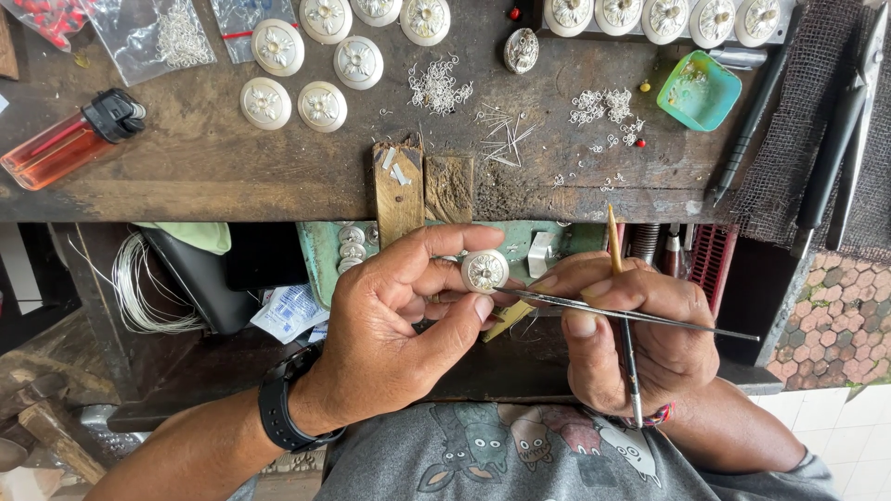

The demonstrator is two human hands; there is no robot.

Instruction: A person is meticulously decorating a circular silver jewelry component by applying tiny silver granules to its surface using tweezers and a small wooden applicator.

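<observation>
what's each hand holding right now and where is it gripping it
The left hand pinches a round silver ornament by its rim. The right hand holds thin tweezers around mid-length, tips at the ornament, plus a small brush.

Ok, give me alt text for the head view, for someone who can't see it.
The left hand pinches a round silver disc while the right hand holds fine tweezers to its edge, plus a thin brush. Above, the wooden bench holds similar discs, tiny wire pieces and an orange lighter.

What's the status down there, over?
Left hand pinching round silver ornament. Right hand holding tweezers and thin brush at it. Nothing blocking.
</observation>
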